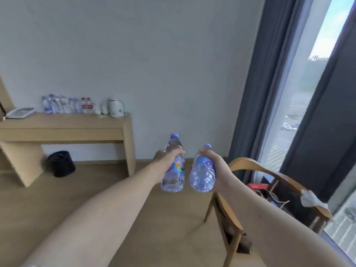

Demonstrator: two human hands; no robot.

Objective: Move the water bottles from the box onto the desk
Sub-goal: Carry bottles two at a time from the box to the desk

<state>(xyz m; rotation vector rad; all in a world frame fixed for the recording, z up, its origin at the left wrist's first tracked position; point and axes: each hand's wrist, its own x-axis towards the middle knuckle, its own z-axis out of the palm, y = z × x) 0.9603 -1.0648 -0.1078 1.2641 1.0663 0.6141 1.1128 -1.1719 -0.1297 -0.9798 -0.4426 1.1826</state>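
My left hand [167, 158] grips a clear water bottle [174, 176] with a purple cap and a colourful label, held upright in the air. Beside it my right hand [211, 159] grips a second purple-capped water bottle [202, 178], tilted with its base toward me. Both arms are stretched forward above the floor. The wooden desk [63, 128] stands against the wall at the left, some way beyond my hands. A row of several water bottles [65, 105] stands along its back edge. The box is out of view.
On the desk sit a white telephone [20, 112], white cups and a white kettle [116, 107]. A black bin [61, 163] stands under it. A wooden armchair [269, 178] holding bags is at the right, in front of dark curtains [256, 105] and a window.
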